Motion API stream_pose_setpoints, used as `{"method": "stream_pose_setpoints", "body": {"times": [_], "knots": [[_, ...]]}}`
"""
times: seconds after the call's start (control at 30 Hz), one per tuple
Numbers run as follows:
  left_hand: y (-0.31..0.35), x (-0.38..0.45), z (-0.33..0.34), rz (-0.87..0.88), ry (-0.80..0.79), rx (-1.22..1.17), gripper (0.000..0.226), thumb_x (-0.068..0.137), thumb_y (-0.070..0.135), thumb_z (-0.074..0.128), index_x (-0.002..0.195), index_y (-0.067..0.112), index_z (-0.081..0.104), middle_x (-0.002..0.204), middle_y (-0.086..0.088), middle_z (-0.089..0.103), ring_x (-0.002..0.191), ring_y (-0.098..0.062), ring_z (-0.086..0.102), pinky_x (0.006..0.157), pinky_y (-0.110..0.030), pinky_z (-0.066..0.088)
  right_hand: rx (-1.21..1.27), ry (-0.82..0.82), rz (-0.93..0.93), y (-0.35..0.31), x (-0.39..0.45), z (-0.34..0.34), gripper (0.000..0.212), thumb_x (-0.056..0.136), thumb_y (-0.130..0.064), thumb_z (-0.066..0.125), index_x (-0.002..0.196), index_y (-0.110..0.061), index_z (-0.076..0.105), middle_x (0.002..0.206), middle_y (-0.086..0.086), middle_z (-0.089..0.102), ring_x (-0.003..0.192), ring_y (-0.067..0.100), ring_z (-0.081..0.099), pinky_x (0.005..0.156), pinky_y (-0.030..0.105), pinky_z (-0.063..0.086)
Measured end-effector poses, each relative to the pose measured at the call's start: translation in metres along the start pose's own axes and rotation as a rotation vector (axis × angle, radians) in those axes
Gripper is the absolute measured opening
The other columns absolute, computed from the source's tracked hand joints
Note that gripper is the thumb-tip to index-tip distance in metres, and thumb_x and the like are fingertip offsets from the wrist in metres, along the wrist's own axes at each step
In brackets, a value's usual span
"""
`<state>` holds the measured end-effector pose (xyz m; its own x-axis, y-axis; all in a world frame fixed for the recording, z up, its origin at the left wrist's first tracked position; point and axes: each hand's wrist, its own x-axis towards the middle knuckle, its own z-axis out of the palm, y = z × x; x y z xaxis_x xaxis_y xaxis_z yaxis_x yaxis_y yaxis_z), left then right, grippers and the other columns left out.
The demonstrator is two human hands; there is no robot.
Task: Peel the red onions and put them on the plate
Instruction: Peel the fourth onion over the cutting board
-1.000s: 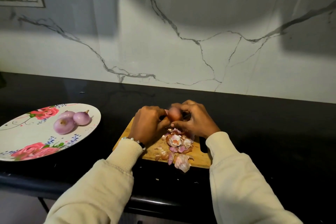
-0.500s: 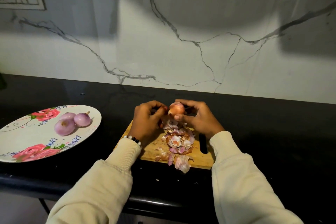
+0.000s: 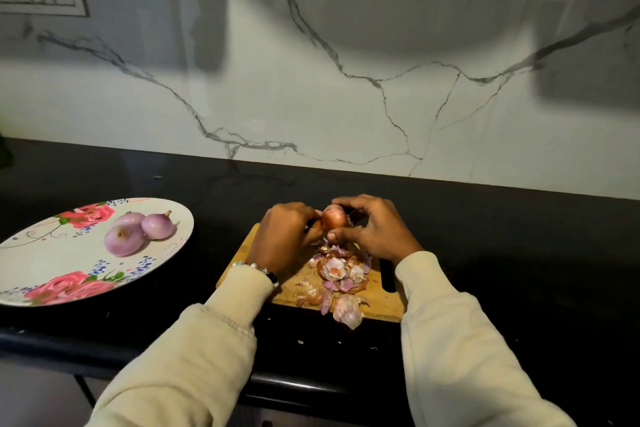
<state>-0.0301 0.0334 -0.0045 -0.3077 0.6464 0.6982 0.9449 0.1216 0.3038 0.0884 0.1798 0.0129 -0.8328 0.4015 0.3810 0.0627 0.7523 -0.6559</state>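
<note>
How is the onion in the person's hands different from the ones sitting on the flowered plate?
The held onion wears orange-brown outer skin; the plate onions are bare, pale purple. The held onion is up between the left hand and right hand over the cutting board; the plate onions rest touching one another on the plate. All look similarly small and round.

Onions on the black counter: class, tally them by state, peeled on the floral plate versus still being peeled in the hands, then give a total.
Peeled purple onions on the floral plate: 3
Brown-skinned onion held in both hands over the wooden board: 1
Total: 4
</note>
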Motion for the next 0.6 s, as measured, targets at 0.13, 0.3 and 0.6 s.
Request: {"method": "stream_pose_setpoints", "body": {"times": [0.13,0.3,0.6], "knots": [[-0.0014,-0.0004,0.0018,-0.004,0.016,0.093,0.013,0.086,0.023,0.069,0.082,0.011,0.069,0.076,-0.001,0.065,0.063,-0.015,0.057,0.058,-0.032,0.051,-0.009,0.012,-0.023,-0.0022,-0.0004,-0.0003,0.064,0.072,-0.020,0.087,0.132,-0.016,0.063,0.117,0.004,0.062,0.105,0.015,0.058,0.090,0.023,0.046],[0.0000,-0.0002,0.0017,-0.031,0.013,0.070,0.013,0.087,0.023,0.067,0.079,0.012,0.069,0.073,0.002,0.063,0.062,-0.012,0.056,0.057,-0.027,0.048,-0.049,0.011,-0.074,-0.0031,-0.0008,-0.0007,0.064,0.071,-0.017,0.088,0.131,-0.017,0.063,0.117,0.003,0.062,0.104,0.014,0.058,0.090,0.021,0.048],[-0.0016,0.0010,0.0021,-0.142,0.021,-0.061,0.011,0.079,0.016,0.067,0.068,0.014,0.065,0.065,0.005,0.059,0.060,-0.009,0.053,0.053,-0.031,0.046,-0.111,-0.014,-0.130,-0.0018,0.0014,0.0039,0.065,0.071,-0.019,0.088,0.131,-0.017,0.064,0.117,0.001,0.060,0.106,0.012,0.056,0.087,0.011,0.042]]}}
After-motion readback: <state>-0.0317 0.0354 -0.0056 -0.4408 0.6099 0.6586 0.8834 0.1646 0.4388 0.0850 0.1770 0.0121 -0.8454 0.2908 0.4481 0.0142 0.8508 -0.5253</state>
